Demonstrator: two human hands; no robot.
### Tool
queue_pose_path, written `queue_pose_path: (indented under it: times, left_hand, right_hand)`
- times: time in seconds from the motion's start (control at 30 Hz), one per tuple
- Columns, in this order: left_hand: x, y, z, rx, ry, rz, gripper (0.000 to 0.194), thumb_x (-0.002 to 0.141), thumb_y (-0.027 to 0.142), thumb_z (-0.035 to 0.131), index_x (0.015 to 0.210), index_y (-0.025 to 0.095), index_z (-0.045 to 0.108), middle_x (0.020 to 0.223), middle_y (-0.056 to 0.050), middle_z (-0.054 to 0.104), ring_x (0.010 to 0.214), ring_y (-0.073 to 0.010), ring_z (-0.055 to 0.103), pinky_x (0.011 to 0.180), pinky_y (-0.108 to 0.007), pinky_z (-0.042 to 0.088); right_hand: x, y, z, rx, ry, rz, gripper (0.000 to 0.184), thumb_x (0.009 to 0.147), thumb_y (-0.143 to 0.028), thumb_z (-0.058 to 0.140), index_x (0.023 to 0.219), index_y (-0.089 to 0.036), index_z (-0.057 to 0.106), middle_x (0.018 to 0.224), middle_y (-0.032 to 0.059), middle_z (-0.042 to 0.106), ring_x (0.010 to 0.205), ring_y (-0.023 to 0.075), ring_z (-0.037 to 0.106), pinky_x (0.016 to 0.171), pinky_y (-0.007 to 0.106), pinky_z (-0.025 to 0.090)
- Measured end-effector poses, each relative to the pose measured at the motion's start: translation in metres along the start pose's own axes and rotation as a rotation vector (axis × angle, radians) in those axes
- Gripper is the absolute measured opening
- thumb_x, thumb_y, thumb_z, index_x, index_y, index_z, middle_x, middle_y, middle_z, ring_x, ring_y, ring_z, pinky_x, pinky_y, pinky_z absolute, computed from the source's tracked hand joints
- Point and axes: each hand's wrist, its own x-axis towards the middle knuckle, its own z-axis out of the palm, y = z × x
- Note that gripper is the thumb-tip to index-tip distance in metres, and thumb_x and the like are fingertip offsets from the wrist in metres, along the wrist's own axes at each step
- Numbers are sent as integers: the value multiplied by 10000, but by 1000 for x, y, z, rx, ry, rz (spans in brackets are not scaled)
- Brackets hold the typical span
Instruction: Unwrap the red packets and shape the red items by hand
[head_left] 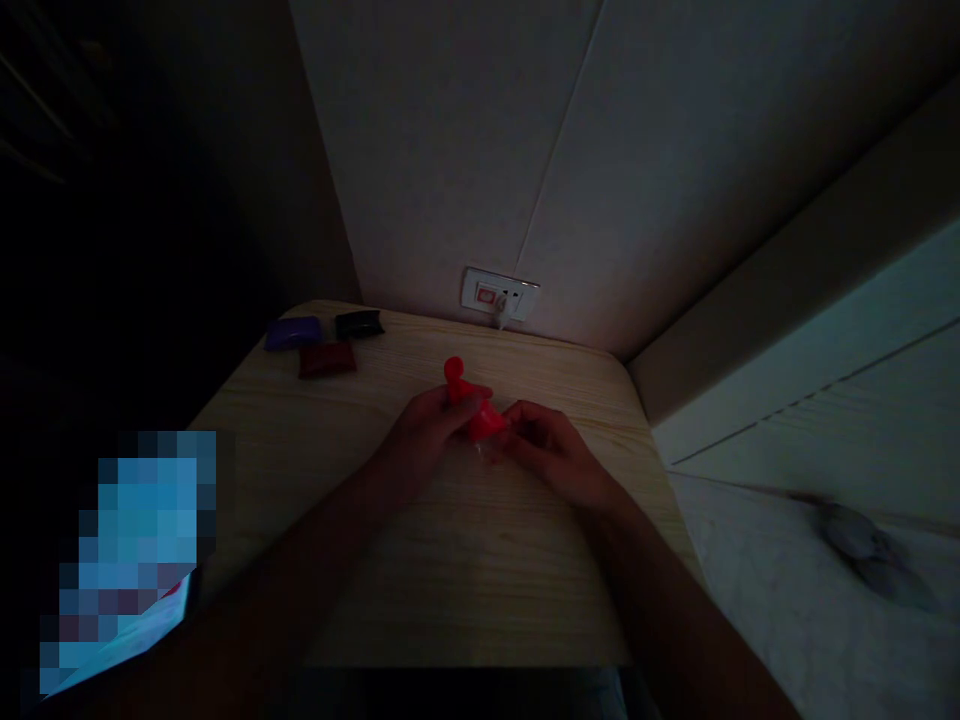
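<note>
"While the head view looks down on the table, where do you see the red piece?"

"Between the two hands, over the middle of the table. Whether it touches the tabletop, I can't tell. Its rounded end points up and away to the left, and a bit of clear film shows at the near end."

"What are the fingers doing?"

"On the left hand, they're closed around the red piece, the thumb lying across it. On the right hand, thumb and forefinger pinch its right edge, the other fingers curled."

"Anything else on the table?"

"Three packets at the far left corner: purple packet, black packet just right of it, dark red packet in front. All well apart from the hands."

"And around it?"

"A socket low on the wall behind, with a plug in it. A lit screen, mostly pixelated, at lower left. Something grey lies blurred on the right."
</note>
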Motion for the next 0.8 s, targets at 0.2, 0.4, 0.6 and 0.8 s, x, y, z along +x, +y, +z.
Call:
queue_pose_path:
  times: [0.2, 0.4, 0.6, 0.8]
  left_hand:
    - [0, 2, 4, -76, 27, 75, 381, 688, 440, 890, 918, 162, 771, 786, -10, 723, 729, -137, 647, 713, -252, 510]
    - [1, -1, 2, -61, 43, 90, 371, 708, 436, 872, 903, 141, 759, 827, -45, 746, 780, -173, 669, 784, -300, 514]
    - [3, -3, 0, 0, 85, 124, 350, 749, 470, 831, 778, 134, 736, 738, -29, 707, 703, -147, 626, 747, -284, 491]
    - [2, 0, 2, -11, 116, 125, 345, 709, 455, 850, 771, 133, 743, 759, -40, 723, 729, -161, 644, 777, -300, 500]
  right_hand:
    - [3, 5, 4, -30, 65, 19, 316, 737, -429, 873, 786, -171, 696, 683, -11, 667, 594, 119, 568, 576, 246, 437]
    - [2, 3, 0, -92, 98, 13, 371, 802, -492, 800, 653, -164, 714, 595, -4, 645, 541, 115, 522, 551, 255, 406]
    - [-2, -2, 1, -94, -24, 1, 375, 890, -493, 709, 707, -166, 737, 654, 25, 687, 601, 139, 589, 604, 268, 462]
    - [-3, -4, 2, -81, 24, 43, 375, 828, -498, 772, 661, -171, 696, 604, 15, 675, 544, 129, 575, 548, 252, 457]
